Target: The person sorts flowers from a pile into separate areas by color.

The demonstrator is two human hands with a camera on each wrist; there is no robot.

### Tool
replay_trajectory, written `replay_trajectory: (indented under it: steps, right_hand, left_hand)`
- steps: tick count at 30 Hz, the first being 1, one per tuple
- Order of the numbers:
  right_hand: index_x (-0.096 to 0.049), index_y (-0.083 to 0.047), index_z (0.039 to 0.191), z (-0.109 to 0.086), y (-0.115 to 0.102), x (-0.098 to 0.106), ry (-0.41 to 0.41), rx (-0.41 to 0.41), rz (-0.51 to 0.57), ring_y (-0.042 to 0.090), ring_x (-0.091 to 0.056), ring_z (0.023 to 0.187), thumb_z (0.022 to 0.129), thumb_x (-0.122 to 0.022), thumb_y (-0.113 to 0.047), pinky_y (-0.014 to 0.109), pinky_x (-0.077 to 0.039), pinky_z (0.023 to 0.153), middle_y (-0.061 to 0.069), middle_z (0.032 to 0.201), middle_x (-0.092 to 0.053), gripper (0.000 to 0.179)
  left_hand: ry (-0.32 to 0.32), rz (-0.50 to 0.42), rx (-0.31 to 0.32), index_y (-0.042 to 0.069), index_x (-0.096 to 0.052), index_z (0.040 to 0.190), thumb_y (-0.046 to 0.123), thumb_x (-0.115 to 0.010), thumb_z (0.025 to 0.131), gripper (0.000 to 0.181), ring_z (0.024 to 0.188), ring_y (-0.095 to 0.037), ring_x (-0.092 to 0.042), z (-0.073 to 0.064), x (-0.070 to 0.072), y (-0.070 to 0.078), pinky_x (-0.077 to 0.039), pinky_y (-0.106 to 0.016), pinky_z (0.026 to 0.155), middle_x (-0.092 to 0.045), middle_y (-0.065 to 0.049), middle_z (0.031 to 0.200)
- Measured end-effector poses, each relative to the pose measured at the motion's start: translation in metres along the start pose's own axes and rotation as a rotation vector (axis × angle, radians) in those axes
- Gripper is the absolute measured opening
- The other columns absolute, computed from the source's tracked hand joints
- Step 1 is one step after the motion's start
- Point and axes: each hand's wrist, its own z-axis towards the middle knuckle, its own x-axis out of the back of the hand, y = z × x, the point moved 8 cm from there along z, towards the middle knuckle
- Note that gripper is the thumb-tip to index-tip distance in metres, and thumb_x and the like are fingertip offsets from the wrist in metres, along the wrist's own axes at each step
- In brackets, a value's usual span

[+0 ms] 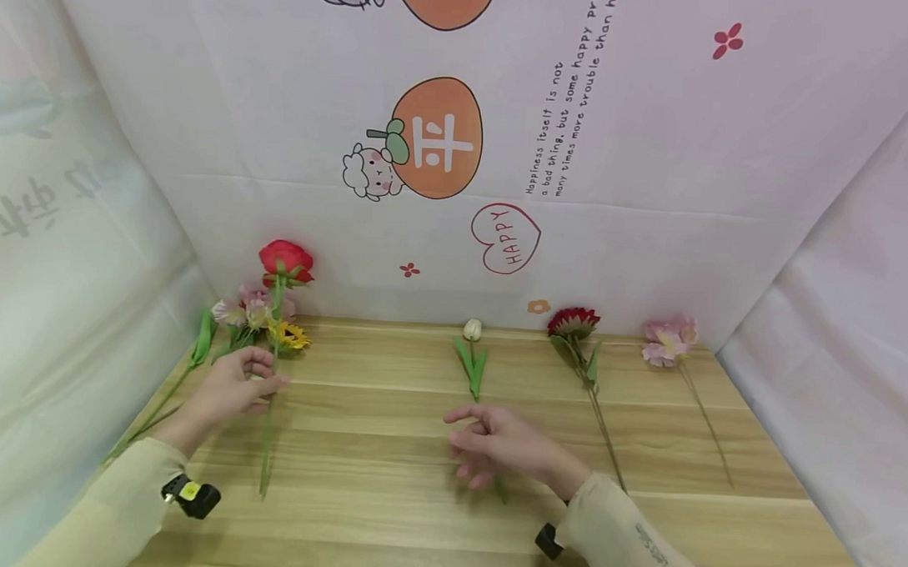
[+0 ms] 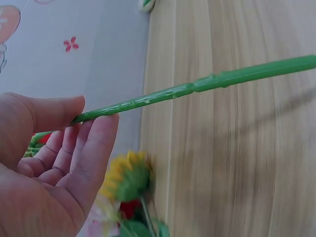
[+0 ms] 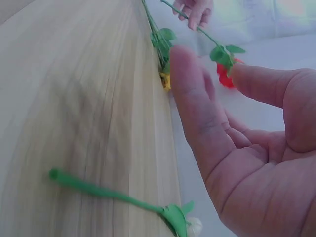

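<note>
- Left hand point(image 1: 236, 384): I see thumb and fingers pinching the green stem point(image 2: 197, 85) of the red flower point(image 1: 285, 261), bloom toward the far side, stem lifted off the bench point(image 1: 371, 514).
- Red flower: left part of the scene, above the sunflower point(image 1: 290, 334) and pink flowers point(image 1: 254, 306), which lie at the far left.
- Right hand point(image 1: 504, 444): fingers loosely bent, thumb apart, holding nothing; I have it over the white tulip's lower stem, not touching in the right wrist view.
- White tulip point(image 1: 472, 330): middle of the bench, bloom at the far edge, stem running near.
- Dark red flower point(image 1: 574, 323): right of the tulip, bloom far.
- Pale pink flower point(image 1: 668, 339): farther right, bloom also far.
- Printed cloth point(image 1: 279, 144) stands behind the bench.
</note>
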Motion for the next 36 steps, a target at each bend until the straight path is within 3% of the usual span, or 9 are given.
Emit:
replay_trajectory:
  steps: [4,9,18,26,31,36]
  right_hand:
    - [-0.042,0.002,0.147,0.012,-0.002,-0.012,-0.002,0.011,-0.010,0.042,-0.070,0.095,0.101,-0.065,-0.023,0.049,-0.062,0.073,0.026,0.117,-0.067,0.057]
    - [-0.037,0.004,0.149,0.029,-0.004,-0.037,-0.057,-0.002,0.017,0.043,-0.067,0.107,0.103,-0.063,-0.022,0.050,-0.061,0.080,0.025,0.124,-0.065,0.060]
    - [-0.053,0.008,0.138,0.057,-0.011,-0.081,-0.135,-0.008,-0.035,0.035,-0.070,0.104,0.102,-0.064,-0.020,0.047,-0.062,0.078,0.019,0.116,-0.069,0.047]
    - [-0.061,0.009,0.130,0.071,-0.016,-0.102,-0.123,0.040,-0.072,0.036,-0.073,0.093,0.102,-0.064,-0.014,0.047,-0.063,0.073,0.015,0.101,-0.074,0.037]
    - [-0.068,0.008,0.116,0.075,-0.014,-0.103,-0.065,0.052,-0.053,0.034,-0.074,0.080,0.100,-0.065,-0.010,0.044,-0.063,0.067,0.014,0.088,-0.074,0.024]
    - [-0.069,0.007,0.109,0.078,-0.010,-0.102,-0.027,0.035,-0.041,0.030,-0.074,0.075,0.099,-0.066,-0.008,0.041,-0.063,0.063,0.014,0.085,-0.074,0.018]
  left_hand:
    - [-0.035,-0.049,0.009,-0.005,-0.048,0.126,0.019,-0.073,0.096,0.046,0.090,-0.025,-0.067,0.003,-0.017,0.004,-0.063,-0.042,0.074,-0.056,-0.014,0.108]
    - [-0.079,-0.147,0.022,-0.004,-0.047,0.126,0.018,-0.074,0.095,0.046,0.093,-0.027,-0.065,0.008,-0.039,0.007,-0.063,-0.042,0.076,-0.054,-0.013,0.110]
    - [-0.159,-0.322,0.000,-0.007,-0.047,0.125,0.012,-0.074,0.094,0.045,0.092,-0.025,-0.067,0.010,-0.081,0.021,-0.062,-0.039,0.078,-0.058,-0.009,0.104]
    - [-0.186,-0.399,-0.008,-0.012,-0.042,0.135,0.008,-0.073,0.094,0.055,0.093,-0.023,-0.068,0.014,-0.096,0.027,-0.061,-0.035,0.081,-0.060,-0.012,0.108]
    - [-0.217,-0.414,-0.017,-0.013,-0.041,0.136,0.006,-0.071,0.094,0.055,0.092,-0.021,-0.067,0.017,-0.104,0.031,-0.061,-0.035,0.082,-0.061,-0.012,0.109]
    - [-0.227,-0.413,0.000,-0.010,-0.044,0.132,0.006,-0.072,0.094,0.050,0.092,-0.022,-0.066,0.019,-0.107,0.031,-0.061,-0.035,0.082,-0.060,-0.012,0.108]
